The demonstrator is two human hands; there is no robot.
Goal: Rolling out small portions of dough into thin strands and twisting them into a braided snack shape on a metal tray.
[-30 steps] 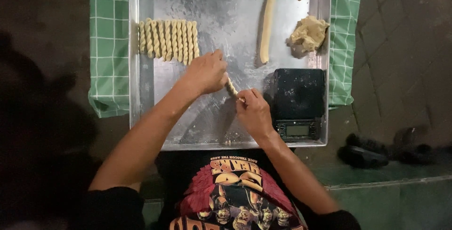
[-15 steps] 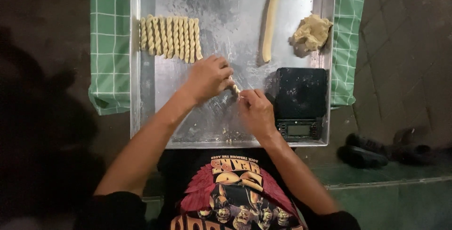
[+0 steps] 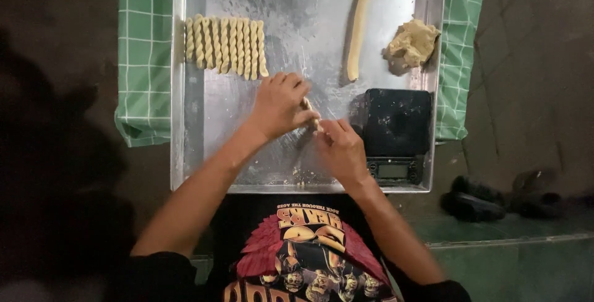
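dough piece [image 3: 309, 111]: short, pale (mostly hidden) | left hand [image 3: 279, 105], right hand [image 3: 339, 147]: fingers pinching its ends

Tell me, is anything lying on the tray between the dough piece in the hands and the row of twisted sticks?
Nothing visible does. The small dough piece sits between the left hand and right hand. From there to the row of twisted sticks, only bare metal tray shows.

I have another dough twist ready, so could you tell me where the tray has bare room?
Free: the metal tray below the row of twists, and the strip between that row and the long dough rope. Crowded: the right side, with dough lump and scale, and where both hands work.
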